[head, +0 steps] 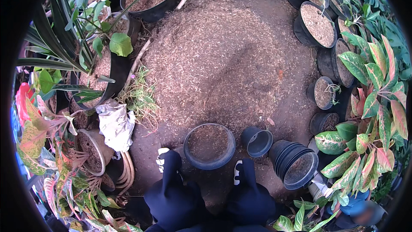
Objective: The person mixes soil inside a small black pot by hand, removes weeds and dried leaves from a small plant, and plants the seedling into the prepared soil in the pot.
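Observation:
Both of my hands are out of view. Between my feet stands a wide black plastic plant pot [210,165] with a little brown potting mix in the bottom. Just right of it, a small black plant pot [257,141] leans slightly and looks bare inside. Farther right, a stack of nested black pots [281,160] lies tilted, its open mouth towards me, with some soil in the top one. Beyond these, a broad, low heap of brown potting mix [219,61] with pale flecks spreads over the dark ground.
Potted plants line both sides, including a pot of pale mix [317,24] and pink-green aglaonemas [376,106]. At left lie uprooted green stems [140,95], a crumpled white plastic bag [116,124] and a coiled hose [128,174]. A person in blue [355,201] is low at the bottom right.

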A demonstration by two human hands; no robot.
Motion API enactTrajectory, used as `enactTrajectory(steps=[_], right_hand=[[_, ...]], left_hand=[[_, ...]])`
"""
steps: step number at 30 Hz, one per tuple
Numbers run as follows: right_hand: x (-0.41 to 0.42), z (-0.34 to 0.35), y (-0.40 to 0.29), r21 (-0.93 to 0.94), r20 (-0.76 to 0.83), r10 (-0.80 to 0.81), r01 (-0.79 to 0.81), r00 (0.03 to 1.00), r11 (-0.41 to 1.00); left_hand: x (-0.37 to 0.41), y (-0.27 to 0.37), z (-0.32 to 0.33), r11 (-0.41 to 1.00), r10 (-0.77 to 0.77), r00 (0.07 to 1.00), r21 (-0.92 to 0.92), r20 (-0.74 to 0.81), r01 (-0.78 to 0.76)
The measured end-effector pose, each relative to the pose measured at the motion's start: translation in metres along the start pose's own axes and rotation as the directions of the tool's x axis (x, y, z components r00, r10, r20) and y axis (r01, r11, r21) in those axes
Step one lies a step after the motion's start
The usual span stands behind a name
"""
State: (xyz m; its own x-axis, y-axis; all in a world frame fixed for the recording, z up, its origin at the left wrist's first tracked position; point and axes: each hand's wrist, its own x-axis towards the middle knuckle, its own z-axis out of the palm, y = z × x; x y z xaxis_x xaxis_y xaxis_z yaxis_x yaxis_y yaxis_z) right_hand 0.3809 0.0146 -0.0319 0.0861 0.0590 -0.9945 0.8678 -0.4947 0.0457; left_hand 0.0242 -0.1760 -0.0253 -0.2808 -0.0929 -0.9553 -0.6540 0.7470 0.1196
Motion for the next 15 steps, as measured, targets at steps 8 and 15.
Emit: enactTrajectory(steps=[8,15], right_hand=[[0.013,-0.041,0.008,-0.276,0.079,-0.181,0.196,0.98,0.941],[-0.115,-0.14,-0.148,-0.637,0.091,-0.497,0.434,0.863,0.637]], left_hand=[[0.023,0.032,-0.001,0.985,0.137,0.99,0.099,0.017,-0.138],[0.027,0.177,-0.057,0.851,0.438,0.899,0.325,-0.006,-0.413]])
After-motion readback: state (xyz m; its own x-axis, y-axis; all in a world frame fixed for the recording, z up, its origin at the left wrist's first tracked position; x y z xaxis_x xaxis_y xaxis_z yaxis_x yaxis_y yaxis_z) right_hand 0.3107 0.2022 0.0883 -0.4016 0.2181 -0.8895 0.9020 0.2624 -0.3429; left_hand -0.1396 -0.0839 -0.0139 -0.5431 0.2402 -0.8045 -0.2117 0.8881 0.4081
